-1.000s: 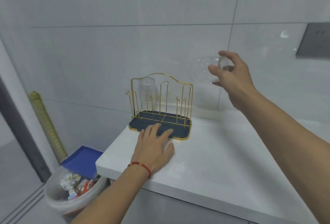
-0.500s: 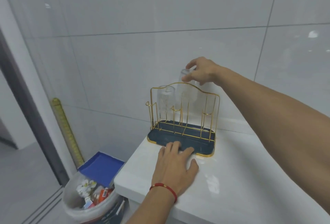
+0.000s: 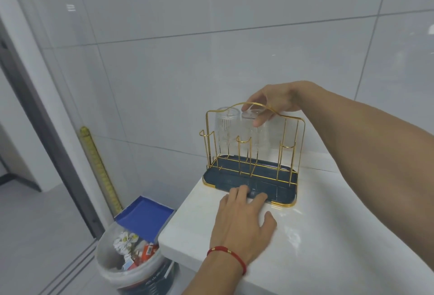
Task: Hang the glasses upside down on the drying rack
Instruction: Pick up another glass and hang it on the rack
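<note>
Rack: a gold wire drying rack (image 3: 254, 151) with a dark blue tray is seen in the middle of the frame, on the white stone counter (image 3: 328, 236).
First glass: a clear ribbed glass (image 3: 226, 126) is hung upside down on a peg at the upper left of the rack.
Second glass: another clear ribbed glass (image 3: 254, 130) is held upside down just beside the first one, over the next peg. Whether it is fully down cannot be told.
Right hand: the right hand (image 3: 276, 102) is seen above the rack. The bottom end of the second glass is pinched between the thumb and fingers.
Left hand: the left hand (image 3: 244, 219) is laid flat on the counter, fingers a little spread. The front edge of the blue tray is touched by the fingertips, likely so the rack is kept from sliding.
How the glass handles: it is judged to be light, hard, smooth and easy to break. It could be slippery if wet.
Where to hold: the thick bottom end is best gripped, so the open mouth is left free for the peg.
Care: the glass should be let down slowly, so it is not knocked on the wire or on the first glass.
</note>
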The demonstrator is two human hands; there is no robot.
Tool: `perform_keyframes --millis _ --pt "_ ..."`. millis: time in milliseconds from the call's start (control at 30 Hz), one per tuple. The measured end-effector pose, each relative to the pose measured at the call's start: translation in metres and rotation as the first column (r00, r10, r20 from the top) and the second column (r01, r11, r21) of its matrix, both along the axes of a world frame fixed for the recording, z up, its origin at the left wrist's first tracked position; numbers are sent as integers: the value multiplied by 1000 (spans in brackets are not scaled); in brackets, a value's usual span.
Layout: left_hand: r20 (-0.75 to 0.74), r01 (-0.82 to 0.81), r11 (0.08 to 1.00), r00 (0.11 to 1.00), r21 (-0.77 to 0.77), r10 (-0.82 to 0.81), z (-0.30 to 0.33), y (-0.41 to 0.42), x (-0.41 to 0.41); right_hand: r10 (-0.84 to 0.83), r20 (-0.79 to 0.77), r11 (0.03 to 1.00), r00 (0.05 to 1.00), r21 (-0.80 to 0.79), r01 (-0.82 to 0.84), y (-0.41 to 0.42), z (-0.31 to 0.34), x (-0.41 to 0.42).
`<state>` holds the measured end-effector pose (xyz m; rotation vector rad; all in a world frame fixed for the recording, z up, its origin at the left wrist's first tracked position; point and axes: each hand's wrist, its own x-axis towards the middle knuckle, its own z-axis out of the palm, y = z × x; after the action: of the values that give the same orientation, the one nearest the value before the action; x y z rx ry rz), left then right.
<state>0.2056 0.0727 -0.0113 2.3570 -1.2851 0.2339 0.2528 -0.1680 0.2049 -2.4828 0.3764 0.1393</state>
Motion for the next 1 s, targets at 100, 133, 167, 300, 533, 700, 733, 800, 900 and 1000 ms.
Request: perform_keyframes --millis 100,133,167,300,533,700,733,800,900,1000 --pt "-2 -2 1000 1000 8 2 1 1 0 18 -23 1000 1000 16 -17 -7 -3 1" --pt "-1 0 1000 1000 8 0 1 1 0 8 -24 1000 1000 9 -7 -9 -3 -1" --pt "-1 3 1000 1000 4 -3 2 1 0 -7 -13 1000 1000 -1 7 -11 -3 -4" --pt "15 3 1000 1000 -26 -3 4 2 -1 -76 162 997 984 32 71 -18 -3 -36" --pt "-45 35 997 998 -71 -39 8 7 0 -394 680 911 618 200 360 2 -46 -152" --pt "13 98 992 995 -74 -97 19 16 -8 -541 652 835 530 346 427 47 -120 -268" --pt "43 103 991 994 -82 -100 20 17 -12 -575 632 808 520 337 483 54 -137 -289" --pt "71 104 985 993 -136 -95 22 11 -28 -673 613 699 415 344 627 58 -167 -330" --pt "97 184 966 981 -183 -169 28 -23 -83 -769 612 469 185 344 813 49 -188 -380" --pt "75 352 922 936 -158 -345 30 -74 -152 -819 572 301 34 378 876 32 -185 -418"
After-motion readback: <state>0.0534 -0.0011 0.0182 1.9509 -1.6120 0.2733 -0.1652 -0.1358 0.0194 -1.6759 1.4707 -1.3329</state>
